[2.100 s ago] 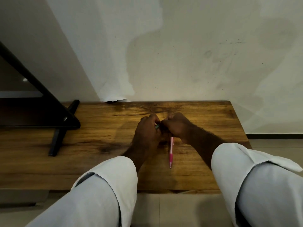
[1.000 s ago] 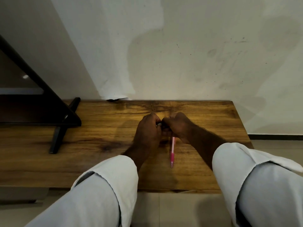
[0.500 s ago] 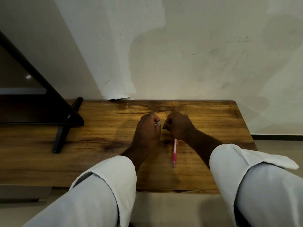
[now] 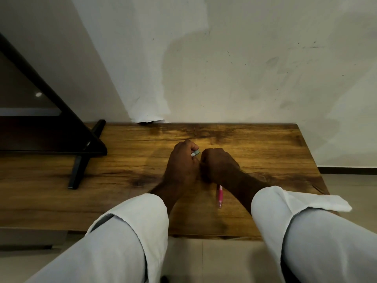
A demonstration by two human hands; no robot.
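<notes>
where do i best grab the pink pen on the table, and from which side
Pinch the pink pen at its near half, from above, across the barrel. It lies flat on the table, lengthwise toward you, and its far end is hidden under the right hand, so only the near part is free.

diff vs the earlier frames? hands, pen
The left hand and right hand, slightly parted half a second ago, have closed the gap again. The left hand keeps pinching a small grey-green piece; what the right holds is hidden. The pink pen and wooden table are unchanged.
</notes>
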